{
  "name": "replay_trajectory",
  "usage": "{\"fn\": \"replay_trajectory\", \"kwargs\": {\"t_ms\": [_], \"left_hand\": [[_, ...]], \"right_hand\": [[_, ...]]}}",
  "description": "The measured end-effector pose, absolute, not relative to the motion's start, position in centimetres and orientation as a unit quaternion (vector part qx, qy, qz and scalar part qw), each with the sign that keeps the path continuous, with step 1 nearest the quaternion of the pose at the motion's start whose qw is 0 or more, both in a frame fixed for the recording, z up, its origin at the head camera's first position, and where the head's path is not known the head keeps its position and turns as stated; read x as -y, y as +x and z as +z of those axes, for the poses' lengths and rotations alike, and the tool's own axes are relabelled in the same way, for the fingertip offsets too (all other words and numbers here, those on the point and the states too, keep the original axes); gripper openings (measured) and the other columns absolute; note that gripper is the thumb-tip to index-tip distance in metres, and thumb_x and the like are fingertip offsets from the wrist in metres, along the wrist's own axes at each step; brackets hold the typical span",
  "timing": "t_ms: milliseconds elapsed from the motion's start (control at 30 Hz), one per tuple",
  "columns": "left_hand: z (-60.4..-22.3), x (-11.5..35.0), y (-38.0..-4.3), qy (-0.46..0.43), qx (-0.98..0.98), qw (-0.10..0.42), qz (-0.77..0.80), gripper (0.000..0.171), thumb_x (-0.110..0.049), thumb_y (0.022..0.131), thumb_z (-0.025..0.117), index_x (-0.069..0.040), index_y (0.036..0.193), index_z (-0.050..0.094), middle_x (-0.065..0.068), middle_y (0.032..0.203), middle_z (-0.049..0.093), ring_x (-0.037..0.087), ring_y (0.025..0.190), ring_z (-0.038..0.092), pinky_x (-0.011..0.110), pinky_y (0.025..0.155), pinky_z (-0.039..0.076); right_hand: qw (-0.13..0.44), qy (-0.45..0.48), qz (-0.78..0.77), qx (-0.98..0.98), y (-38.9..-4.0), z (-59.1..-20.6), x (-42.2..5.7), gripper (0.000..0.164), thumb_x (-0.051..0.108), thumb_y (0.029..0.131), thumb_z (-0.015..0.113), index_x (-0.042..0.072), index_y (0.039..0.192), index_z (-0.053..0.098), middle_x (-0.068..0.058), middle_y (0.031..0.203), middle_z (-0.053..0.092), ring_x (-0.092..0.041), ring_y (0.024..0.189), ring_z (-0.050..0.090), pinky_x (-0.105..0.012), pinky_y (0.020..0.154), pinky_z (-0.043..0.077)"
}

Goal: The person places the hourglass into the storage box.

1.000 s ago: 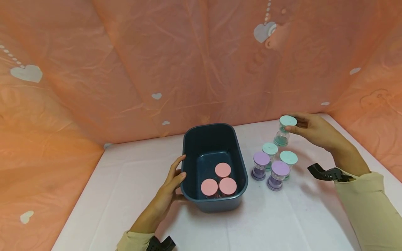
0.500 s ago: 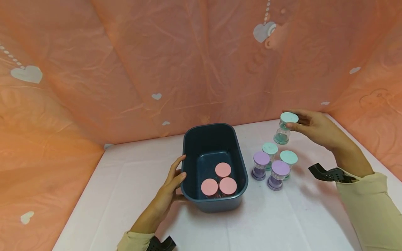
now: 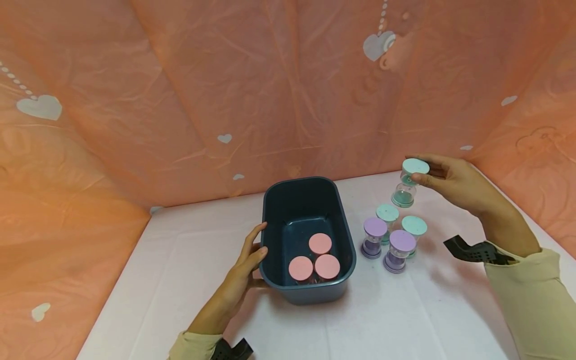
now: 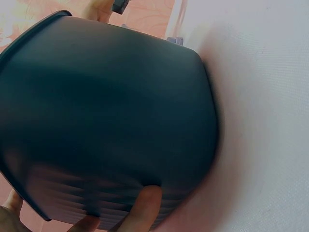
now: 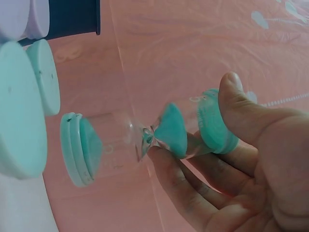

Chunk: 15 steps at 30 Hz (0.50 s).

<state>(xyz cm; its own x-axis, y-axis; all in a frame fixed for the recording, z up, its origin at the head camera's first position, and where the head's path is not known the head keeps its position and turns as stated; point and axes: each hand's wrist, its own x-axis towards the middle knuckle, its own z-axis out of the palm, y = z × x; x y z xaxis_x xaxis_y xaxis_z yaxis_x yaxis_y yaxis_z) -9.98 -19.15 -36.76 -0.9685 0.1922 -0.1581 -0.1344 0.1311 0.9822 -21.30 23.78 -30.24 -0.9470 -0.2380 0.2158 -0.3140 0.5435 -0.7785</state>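
Observation:
My right hand holds a mint-green hourglass upright at the back right, thumb and fingers around its upper end. In the right wrist view, green sand shows in both bulbs of the hourglass. On the left, my left hand holds the side of a dark blue bin. The thumb and one fingertip lie at its rim, while other fingers press the outer wall in the left wrist view. Inside the bin stand three pink-capped hourglasses, their lower parts mostly hidden.
Right of the bin, two purple hourglasses stand close in front of two mint-green hourglasses. All are on the white tablecloth. An orange sheet with pale hearts hangs behind and at both sides.
My right hand has risen a little and shifted slightly right, carrying the mint-green hourglass with it. The left hand and the bin stay where they were.

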Motion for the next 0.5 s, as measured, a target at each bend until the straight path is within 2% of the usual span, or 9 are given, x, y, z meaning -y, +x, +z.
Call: {"fn": "replay_trajectory", "kwargs": {"t_ms": [300, 500], "left_hand": [[-36.73, 19.11, -10.04, 0.021, -0.739, 0.126, 0.662, 0.051, -0.042, 0.102, 0.04, -0.047, 0.15, 0.024, 0.016, 0.152, 0.025, 0.046, 0.131, 0.044, 0.061, 0.089, 0.052], [-36.75, 19.15, -10.06, 0.022, -0.74, 0.126, 0.66, 0.052, -0.042, 0.102, 0.04, -0.045, 0.151, 0.023, 0.017, 0.152, 0.025, 0.046, 0.131, 0.044, 0.061, 0.089, 0.052]], "right_hand": [[0.039, 0.159, 0.439, 0.883, -20.91, -29.98, -23.35, 0.049, 0.027, 0.095, 0.067, 0.014, 0.141, 0.055, 0.033, 0.109, 0.062, 0.02, 0.101, 0.056, -0.003, 0.082, 0.045], [0.035, 0.176, 0.437, 0.881, -20.69, -30.03, -23.03, 0.049, 0.026, 0.096, 0.067, 0.014, 0.142, 0.055, 0.029, 0.111, 0.064, 0.019, 0.102, 0.056, -0.004, 0.082, 0.045]]}}
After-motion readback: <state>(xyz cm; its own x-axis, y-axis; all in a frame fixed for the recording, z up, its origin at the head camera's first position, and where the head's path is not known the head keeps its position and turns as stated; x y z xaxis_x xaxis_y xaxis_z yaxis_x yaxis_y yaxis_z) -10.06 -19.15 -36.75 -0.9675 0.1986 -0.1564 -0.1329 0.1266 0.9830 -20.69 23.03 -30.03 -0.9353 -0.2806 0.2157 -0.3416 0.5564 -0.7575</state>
